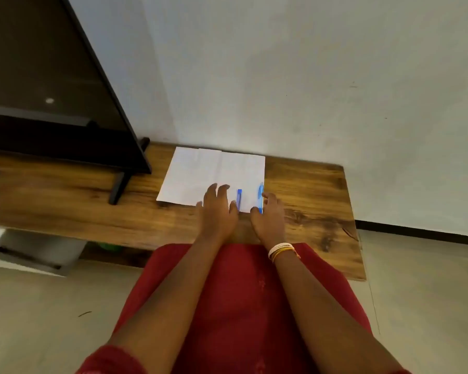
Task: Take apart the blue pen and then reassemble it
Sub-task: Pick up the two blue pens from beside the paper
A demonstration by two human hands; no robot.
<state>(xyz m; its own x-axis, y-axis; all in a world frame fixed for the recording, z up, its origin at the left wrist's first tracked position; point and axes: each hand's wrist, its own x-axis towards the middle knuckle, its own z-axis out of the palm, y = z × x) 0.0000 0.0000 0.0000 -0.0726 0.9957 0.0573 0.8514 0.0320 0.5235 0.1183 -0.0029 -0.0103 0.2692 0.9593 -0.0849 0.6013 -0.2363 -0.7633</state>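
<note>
Pen (260,197) parts lie on paper (200,174) atop wooden table (308,190).

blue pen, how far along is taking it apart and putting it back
Done: the pen looks apart, a short blue piece and a longer blue piece lying separately on the white paper. In hand: the right hand touches the longer piece; the left hand rests flat nearby. Left: reassembly.

A sheet of paper (214,176) lies on the table (308,201), against the far wall (308,76). Two pen pieces lie on the paper's near right part: the shorter piece (239,197) left, the longer piece (260,197) at the right edge. The left hand (218,211) rests left of the shorter piece, the right hand (269,215) just right of the longer one. A screen (52,90) stands at the far left.
</note>
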